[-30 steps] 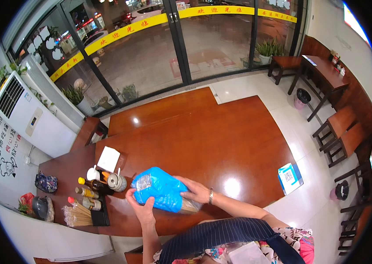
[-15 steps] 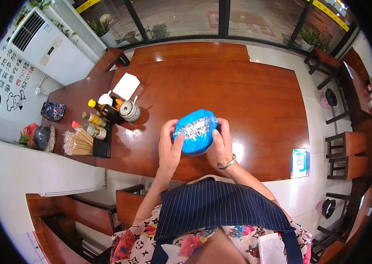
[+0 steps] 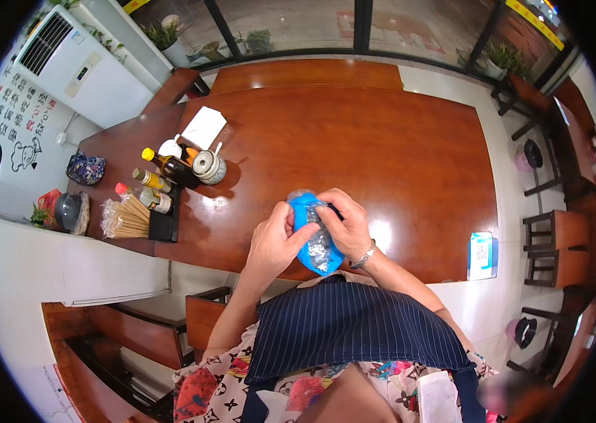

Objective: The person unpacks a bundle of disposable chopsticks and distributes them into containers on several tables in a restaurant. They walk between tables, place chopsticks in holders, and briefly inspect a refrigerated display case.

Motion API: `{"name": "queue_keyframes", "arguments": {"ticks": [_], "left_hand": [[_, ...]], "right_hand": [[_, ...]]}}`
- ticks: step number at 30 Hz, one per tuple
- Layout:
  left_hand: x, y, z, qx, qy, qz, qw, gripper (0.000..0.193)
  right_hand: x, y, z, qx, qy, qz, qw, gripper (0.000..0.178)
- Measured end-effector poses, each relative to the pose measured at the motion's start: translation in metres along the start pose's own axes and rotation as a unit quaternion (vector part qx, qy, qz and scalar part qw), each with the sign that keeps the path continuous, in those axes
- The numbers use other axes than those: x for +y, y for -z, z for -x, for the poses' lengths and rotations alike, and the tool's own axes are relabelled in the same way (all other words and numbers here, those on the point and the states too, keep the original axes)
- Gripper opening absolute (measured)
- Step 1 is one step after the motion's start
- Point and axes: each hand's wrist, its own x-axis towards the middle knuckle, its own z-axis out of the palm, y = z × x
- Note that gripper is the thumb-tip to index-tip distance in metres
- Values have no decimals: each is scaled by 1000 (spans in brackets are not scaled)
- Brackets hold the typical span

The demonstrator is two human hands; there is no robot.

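Note:
Between my hands, above the near edge of the brown wooden table (image 3: 382,148), is a soft blue bundle (image 3: 308,262) in crinkled clear plastic wrap. What is inside it cannot be told. My left hand (image 3: 274,238) grips its left side, with the thumb lying across the front. Closed on its upper right side is my right hand (image 3: 346,227), its thumb and fingers pinching the clear wrap. A silvery bracelet (image 3: 363,255) circles my right wrist. The bundle stands upright, its long side running toward me.
At the table's left stand a dark sauce bottle (image 3: 179,171), a glass condiment jar (image 3: 209,168), a white napkin box (image 3: 204,127) and a black holder (image 3: 164,225) beside wrapped chopsticks (image 3: 125,219). A code stand (image 3: 481,255) sits at the right corner. Stools (image 3: 555,230) line the right side.
The blue bundle has turned from lying crosswise to upright and come a little nearer to me. Both hands have closed in on it, the right one now pinching near its top.

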Motion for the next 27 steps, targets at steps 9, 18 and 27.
{"name": "queue_keyframes", "arguments": {"ticks": [9, 18, 27], "left_hand": [[-22, -26, 4, 132, -23, -7, 991, 21], [-40, -39, -5, 108, -17, 118, 987, 23], [-56, -48, -11, 108, 58, 603, 788, 26]], "right_hand": [[-8, -2, 6, 9, 29, 305, 952, 37], [7, 0, 16, 53, 97, 306, 946, 18], [64, 26, 12, 207, -194, -235, 930, 15]]}}
